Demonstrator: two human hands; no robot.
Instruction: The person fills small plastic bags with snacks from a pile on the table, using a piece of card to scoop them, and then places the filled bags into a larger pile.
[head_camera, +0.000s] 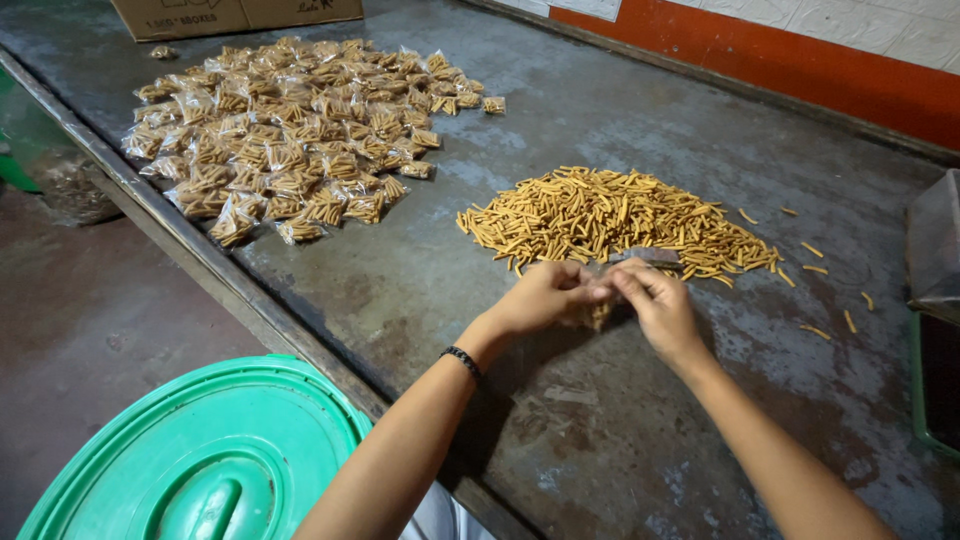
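Observation:
My left hand (545, 295) and my right hand (655, 305) meet over the grey metal table (600, 100), fingers pinched together on a small clear bag of yellow snack sticks (598, 314) that hangs between them. Just beyond my fingers lies a loose heap of yellow snack sticks (610, 215). A small flat packet (650, 256) rests at the heap's near edge. Farther back on the left lies a large pile of filled clear bags (290, 135). A dark band circles my left wrist.
A green plastic lid (210, 460) sits below the table's near edge on the left. A cardboard box (230, 15) stands at the far end. Stray sticks (830, 295) dot the table at right, near a clear bag (935, 245) and green crate edge (915, 380).

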